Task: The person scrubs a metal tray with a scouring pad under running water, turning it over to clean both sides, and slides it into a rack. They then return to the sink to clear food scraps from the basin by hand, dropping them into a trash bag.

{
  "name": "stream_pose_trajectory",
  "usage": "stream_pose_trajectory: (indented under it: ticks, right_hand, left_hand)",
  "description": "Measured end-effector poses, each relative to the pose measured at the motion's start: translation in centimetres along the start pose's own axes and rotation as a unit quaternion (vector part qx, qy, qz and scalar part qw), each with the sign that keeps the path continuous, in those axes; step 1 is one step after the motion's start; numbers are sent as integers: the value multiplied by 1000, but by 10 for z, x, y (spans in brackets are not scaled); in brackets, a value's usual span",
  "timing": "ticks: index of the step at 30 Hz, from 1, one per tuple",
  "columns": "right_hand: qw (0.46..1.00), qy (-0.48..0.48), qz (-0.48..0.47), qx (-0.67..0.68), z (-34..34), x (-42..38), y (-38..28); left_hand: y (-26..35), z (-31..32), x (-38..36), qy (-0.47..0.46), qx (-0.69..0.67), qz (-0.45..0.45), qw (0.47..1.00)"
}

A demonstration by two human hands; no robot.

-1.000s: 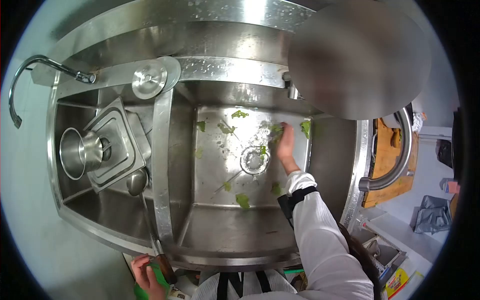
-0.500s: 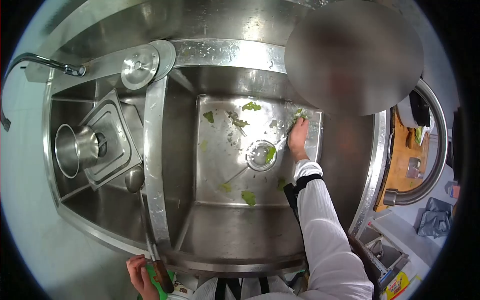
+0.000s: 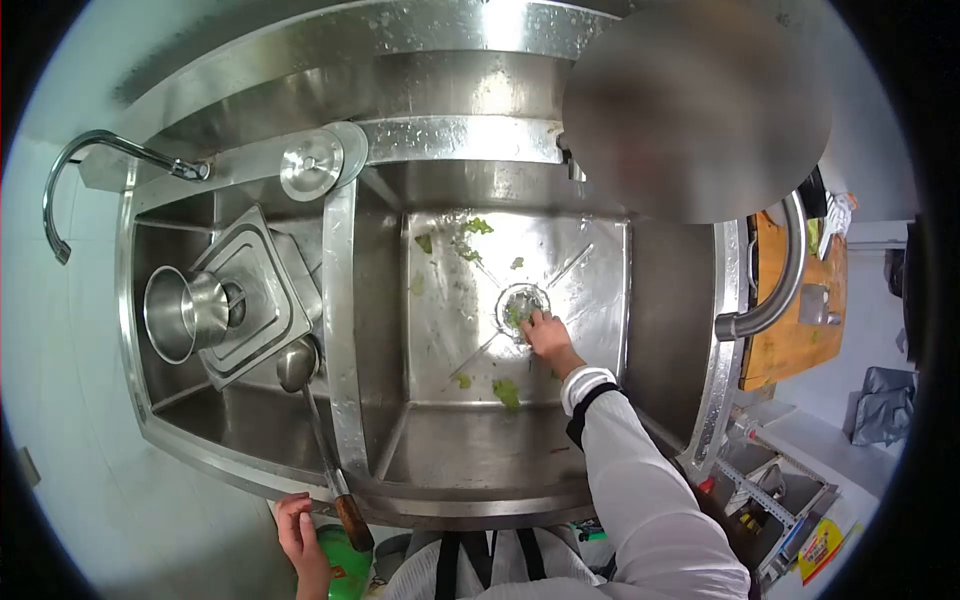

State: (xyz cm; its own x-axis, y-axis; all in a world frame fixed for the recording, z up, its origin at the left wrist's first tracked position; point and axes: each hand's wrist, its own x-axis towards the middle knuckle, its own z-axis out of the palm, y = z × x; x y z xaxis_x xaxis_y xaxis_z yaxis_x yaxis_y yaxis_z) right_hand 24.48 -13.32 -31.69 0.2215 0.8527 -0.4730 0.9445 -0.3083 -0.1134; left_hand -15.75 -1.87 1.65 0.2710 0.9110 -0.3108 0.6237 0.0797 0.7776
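Note:
My right hand reaches down into the large steel sink, fingertips at the round drain where bits of green leaf lie. Its fingers are bent together; what they hold is too small to make out. Several leaf pieces lie on the sink floor, one near the front and others at the back left. My left hand hovers outside the front edge, beside the wooden handle of a ladle, fingers loosely curled and apart, with nothing visible in it.
The left basin holds a steel pot and a metal pan. Round lids rest on the divider. A faucet stands at the left; a thick curved pipe crosses near a wooden board on the right.
My right hand has moved from the sink's back right to the drain. Leaf pieces at the back right are gone from there. The view has shifted slightly.

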Motion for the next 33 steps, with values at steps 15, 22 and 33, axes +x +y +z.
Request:
stream_pose_trajectory:
  ticks: [15,22,33]
  right_hand:
    - [974,54,28,220,-120,-59,27]
    - [886,329,133,299,-232,-212,21]
    - [744,153,585,284,81,-502,-20]
  left_hand:
    - [2,-6,-5,-22,23,61,998]
    - [0,-33,8,-43,51,124,990]
    - [-2,-38,27,-89,93,94,987]
